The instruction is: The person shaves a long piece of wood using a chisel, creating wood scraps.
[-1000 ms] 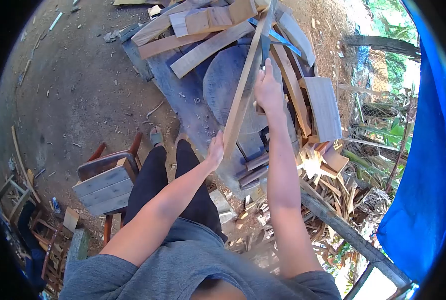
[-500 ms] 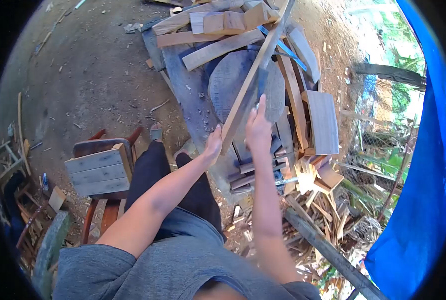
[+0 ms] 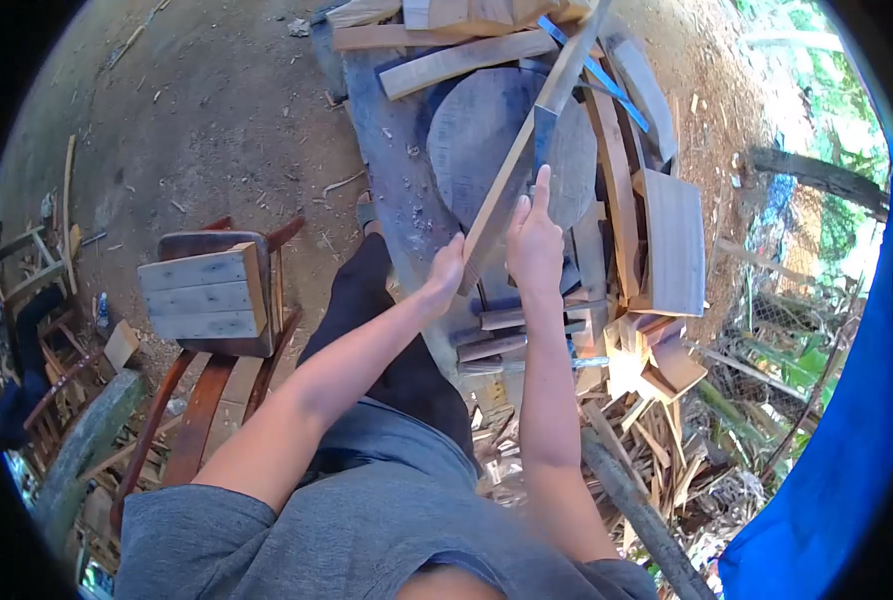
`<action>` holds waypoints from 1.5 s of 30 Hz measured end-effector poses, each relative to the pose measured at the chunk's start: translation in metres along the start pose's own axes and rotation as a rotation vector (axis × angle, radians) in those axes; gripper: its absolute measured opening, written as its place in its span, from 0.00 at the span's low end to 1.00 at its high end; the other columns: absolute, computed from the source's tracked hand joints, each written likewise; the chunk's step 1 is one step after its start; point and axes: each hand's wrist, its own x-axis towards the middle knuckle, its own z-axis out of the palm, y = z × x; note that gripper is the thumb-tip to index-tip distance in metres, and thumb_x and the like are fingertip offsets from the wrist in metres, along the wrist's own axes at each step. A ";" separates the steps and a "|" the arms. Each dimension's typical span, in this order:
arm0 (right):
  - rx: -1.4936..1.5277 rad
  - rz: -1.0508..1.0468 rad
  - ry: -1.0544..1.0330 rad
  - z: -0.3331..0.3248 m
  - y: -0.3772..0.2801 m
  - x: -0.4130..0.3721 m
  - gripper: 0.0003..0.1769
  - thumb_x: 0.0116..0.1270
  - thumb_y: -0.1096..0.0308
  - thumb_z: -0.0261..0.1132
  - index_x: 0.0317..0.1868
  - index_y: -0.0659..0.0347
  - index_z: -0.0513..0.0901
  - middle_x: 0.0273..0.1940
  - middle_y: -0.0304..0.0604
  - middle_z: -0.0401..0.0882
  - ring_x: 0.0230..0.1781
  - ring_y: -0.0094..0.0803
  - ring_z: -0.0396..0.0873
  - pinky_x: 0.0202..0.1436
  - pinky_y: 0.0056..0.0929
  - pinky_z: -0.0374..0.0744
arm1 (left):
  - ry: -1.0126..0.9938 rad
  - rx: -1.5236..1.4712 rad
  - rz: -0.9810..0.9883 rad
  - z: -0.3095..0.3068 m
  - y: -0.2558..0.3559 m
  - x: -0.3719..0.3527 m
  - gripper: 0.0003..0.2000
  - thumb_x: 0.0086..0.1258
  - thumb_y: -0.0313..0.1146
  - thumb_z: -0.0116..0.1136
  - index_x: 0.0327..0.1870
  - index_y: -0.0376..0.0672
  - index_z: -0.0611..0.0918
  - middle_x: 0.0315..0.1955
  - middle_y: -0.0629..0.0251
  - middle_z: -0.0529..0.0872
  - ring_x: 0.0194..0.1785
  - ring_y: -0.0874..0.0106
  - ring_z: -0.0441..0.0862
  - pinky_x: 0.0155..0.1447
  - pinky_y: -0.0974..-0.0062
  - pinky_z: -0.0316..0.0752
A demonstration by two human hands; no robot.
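My left hand [image 3: 446,266] is closed around the near end of a long wooden strip [image 3: 506,185], which slants up and away over a round wooden slab [image 3: 466,150]. In my right hand [image 3: 535,245] is a flat-bladed tool [image 3: 544,137] with a grey, square-ended blade; its handle is hidden in the fist. The index finger points forward along the tool. The blade's far end overlaps the strip's side about midway along it.
Cut timber pieces [image 3: 466,62] and a blue metal strip [image 3: 606,85] lie around the slab on the worktable [image 3: 391,170]. A wooden block [image 3: 674,240] stands at right. On my left, a chair [image 3: 204,400] bears a slatted wooden piece [image 3: 196,295]. Offcuts [image 3: 656,450] litter the ground.
The tool's blade has shifted from beside the strip to overlap its side. Both hands keep their holds. The whole view has shifted slightly, with the worktable now a little higher and further right.
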 end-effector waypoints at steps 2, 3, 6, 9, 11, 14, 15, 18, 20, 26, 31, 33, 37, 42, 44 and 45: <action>-0.025 -0.011 0.019 -0.003 0.008 -0.003 0.32 0.76 0.61 0.45 0.77 0.49 0.46 0.28 0.65 0.80 0.29 0.62 0.80 0.30 0.56 0.75 | -0.044 -0.164 0.028 0.018 -0.011 0.002 0.30 0.78 0.53 0.32 0.40 0.35 0.83 0.30 0.59 0.82 0.35 0.68 0.78 0.40 0.67 0.71; -0.041 0.022 -0.059 0.000 0.012 -0.031 0.32 0.76 0.61 0.46 0.76 0.50 0.46 0.28 0.65 0.80 0.29 0.62 0.80 0.31 0.56 0.75 | -0.043 -0.200 0.029 0.021 -0.018 0.004 0.29 0.78 0.53 0.32 0.40 0.37 0.83 0.30 0.61 0.82 0.33 0.71 0.78 0.37 0.69 0.72; -0.023 0.059 -0.176 0.011 0.023 -0.106 0.32 0.76 0.61 0.46 0.76 0.52 0.46 0.28 0.64 0.80 0.29 0.62 0.80 0.31 0.56 0.75 | -0.093 -0.195 0.014 0.017 -0.017 0.000 0.29 0.78 0.54 0.33 0.39 0.38 0.83 0.29 0.61 0.82 0.30 0.72 0.78 0.32 0.70 0.72; 0.005 0.052 -0.157 0.005 0.023 -0.094 0.33 0.76 0.62 0.46 0.76 0.53 0.46 0.26 0.64 0.79 0.28 0.61 0.80 0.30 0.55 0.75 | -0.078 -0.225 0.082 0.022 -0.025 0.009 0.28 0.77 0.55 0.35 0.36 0.39 0.82 0.27 0.63 0.81 0.23 0.72 0.77 0.28 0.70 0.71; 0.020 0.042 -0.086 -0.004 0.012 -0.048 0.32 0.76 0.62 0.46 0.76 0.54 0.47 0.25 0.64 0.79 0.27 0.62 0.79 0.30 0.55 0.76 | -0.042 -0.182 0.066 0.019 -0.016 0.000 0.27 0.78 0.53 0.34 0.38 0.39 0.82 0.27 0.63 0.82 0.25 0.72 0.78 0.29 0.71 0.72; 0.011 0.088 -0.045 -0.010 0.005 0.000 0.32 0.76 0.61 0.47 0.76 0.54 0.47 0.25 0.63 0.79 0.27 0.63 0.79 0.33 0.55 0.77 | -0.096 -0.170 0.057 0.012 -0.025 0.012 0.27 0.78 0.52 0.33 0.42 0.39 0.83 0.29 0.63 0.83 0.29 0.72 0.80 0.33 0.72 0.74; 0.016 0.099 -0.025 -0.011 0.004 -0.006 0.32 0.76 0.61 0.47 0.76 0.54 0.47 0.25 0.63 0.79 0.27 0.63 0.79 0.33 0.55 0.77 | -0.111 -0.155 0.065 0.012 -0.023 0.016 0.27 0.78 0.52 0.33 0.42 0.39 0.83 0.29 0.63 0.83 0.29 0.72 0.80 0.33 0.72 0.74; -0.036 0.101 -0.161 -0.004 0.008 -0.064 0.34 0.75 0.60 0.48 0.76 0.54 0.46 0.27 0.65 0.80 0.28 0.63 0.80 0.34 0.56 0.77 | -0.128 -0.261 0.060 0.017 -0.025 0.013 0.27 0.78 0.52 0.33 0.43 0.38 0.83 0.31 0.62 0.84 0.33 0.73 0.81 0.37 0.73 0.74; 0.015 0.144 -0.243 -0.004 0.008 -0.090 0.34 0.74 0.60 0.48 0.76 0.54 0.46 0.28 0.67 0.80 0.29 0.64 0.79 0.35 0.57 0.76 | -0.174 -0.192 -0.007 0.011 -0.017 0.009 0.24 0.80 0.48 0.31 0.52 0.42 0.79 0.37 0.67 0.84 0.39 0.75 0.82 0.44 0.73 0.76; 0.058 0.038 -0.017 -0.016 0.004 0.011 0.32 0.74 0.61 0.48 0.75 0.56 0.50 0.27 0.68 0.79 0.31 0.65 0.79 0.36 0.58 0.76 | -0.153 -0.155 -0.010 0.013 -0.014 0.003 0.25 0.79 0.51 0.32 0.44 0.41 0.81 0.28 0.66 0.82 0.28 0.73 0.79 0.35 0.71 0.75; 0.003 0.116 -0.086 -0.013 0.001 -0.032 0.30 0.75 0.59 0.45 0.74 0.55 0.52 0.27 0.67 0.79 0.32 0.65 0.79 0.35 0.58 0.76 | -0.139 -0.169 0.028 0.018 -0.019 0.006 0.28 0.79 0.53 0.33 0.38 0.39 0.82 0.24 0.65 0.79 0.27 0.74 0.77 0.33 0.71 0.72; 0.013 0.134 -0.146 -0.009 0.000 -0.042 0.30 0.75 0.59 0.45 0.74 0.55 0.52 0.27 0.67 0.79 0.31 0.65 0.79 0.34 0.58 0.76 | -0.004 -0.206 0.152 0.023 -0.018 0.003 0.28 0.79 0.53 0.33 0.36 0.39 0.82 0.24 0.65 0.79 0.26 0.74 0.76 0.32 0.72 0.71; -0.017 0.109 -0.052 -0.018 -0.001 0.021 0.31 0.75 0.57 0.45 0.75 0.51 0.51 0.28 0.67 0.80 0.31 0.64 0.80 0.34 0.58 0.77 | -0.154 -0.159 0.017 0.013 -0.017 0.002 0.28 0.79 0.53 0.33 0.36 0.39 0.82 0.24 0.65 0.80 0.27 0.74 0.76 0.33 0.71 0.71; -0.036 0.047 0.017 -0.031 -0.004 0.037 0.32 0.75 0.57 0.45 0.76 0.49 0.49 0.27 0.67 0.79 0.32 0.65 0.80 0.36 0.58 0.77 | -0.160 -0.193 0.044 0.013 -0.020 0.005 0.28 0.79 0.53 0.33 0.34 0.39 0.82 0.23 0.66 0.79 0.26 0.75 0.76 0.33 0.71 0.71; -0.045 0.149 -0.147 -0.025 -0.006 -0.010 0.32 0.75 0.57 0.45 0.76 0.50 0.48 0.27 0.67 0.79 0.33 0.66 0.80 0.38 0.58 0.76 | -0.124 -0.201 0.070 0.019 -0.016 0.001 0.29 0.79 0.53 0.33 0.35 0.39 0.82 0.24 0.66 0.79 0.27 0.75 0.76 0.33 0.71 0.71; -0.049 0.147 -0.156 -0.026 -0.008 -0.012 0.32 0.75 0.57 0.45 0.76 0.50 0.48 0.27 0.67 0.79 0.33 0.66 0.80 0.38 0.58 0.76 | -0.080 -0.197 0.097 0.019 -0.017 0.001 0.29 0.79 0.53 0.33 0.35 0.38 0.82 0.24 0.66 0.79 0.28 0.75 0.76 0.34 0.71 0.71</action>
